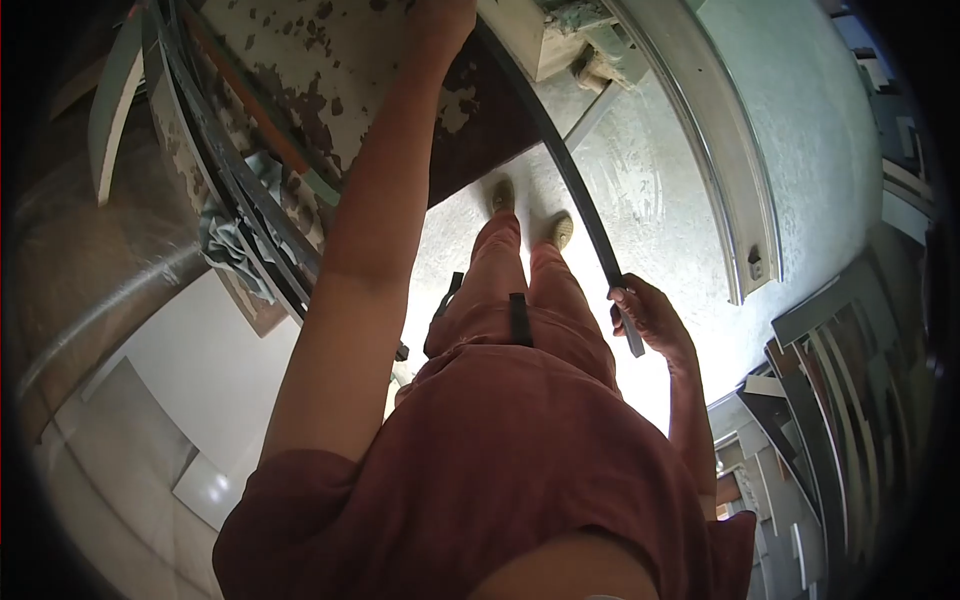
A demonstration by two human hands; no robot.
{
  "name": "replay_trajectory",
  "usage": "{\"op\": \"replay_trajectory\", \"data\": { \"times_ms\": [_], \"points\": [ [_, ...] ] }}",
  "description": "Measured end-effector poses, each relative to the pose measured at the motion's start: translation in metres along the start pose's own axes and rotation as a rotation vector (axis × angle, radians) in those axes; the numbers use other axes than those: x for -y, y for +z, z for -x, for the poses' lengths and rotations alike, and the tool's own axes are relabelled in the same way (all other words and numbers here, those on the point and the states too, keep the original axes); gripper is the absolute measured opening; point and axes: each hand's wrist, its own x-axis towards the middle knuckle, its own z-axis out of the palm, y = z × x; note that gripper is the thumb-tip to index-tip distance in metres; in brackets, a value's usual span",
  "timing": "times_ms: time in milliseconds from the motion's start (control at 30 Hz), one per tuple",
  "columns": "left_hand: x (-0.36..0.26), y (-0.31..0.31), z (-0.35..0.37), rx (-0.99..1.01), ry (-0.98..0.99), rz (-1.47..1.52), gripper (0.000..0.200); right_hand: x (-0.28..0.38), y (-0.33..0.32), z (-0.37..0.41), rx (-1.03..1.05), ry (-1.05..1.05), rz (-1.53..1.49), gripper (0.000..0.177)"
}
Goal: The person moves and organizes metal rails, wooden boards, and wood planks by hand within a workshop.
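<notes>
A long, thin dark strip (562, 150) runs from the top edge of the view down to my right hand. My right hand (652, 318) has its fingers closed around the strip near its lower end, and a short piece sticks out below the grip. My left arm reaches far forward over a worn tabletop (300, 60) with peeling, patchy paint. At the top edge, my left hand (447, 14) is close to the strip's far part; its fingers are cut off by the frame.
Long dark strips (215, 150) and a crumpled grey cloth (228, 240) lie along the table's left side. A long pale metal-edged panel (715, 140) lies on the right. Many boards (840, 370) are stacked at the far right. White sheets (195, 350) are at the lower left.
</notes>
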Motion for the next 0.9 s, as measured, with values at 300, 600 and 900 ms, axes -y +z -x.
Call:
{"op": "replay_trajectory", "data": {
  "times_ms": [300,600,900],
  "points": [
    [-0.006,-0.006,0.017,-0.071,0.056,0.109,0.061,-0.002,-0.005,-0.007,0.055,-0.065,-0.009,0.037],
    [0.008,0.016,0.001,-0.403,0.278,0.082,0.053,-0.029,-0.011,-0.002,0.026,-0.231,-0.074,0.05],
    [0.008,-0.098,0.1,-0.138,0.477,1.421,0.056,-0.053,0.005,0.002,-0.165,-0.361,0.049,0.026]
  ]
}}
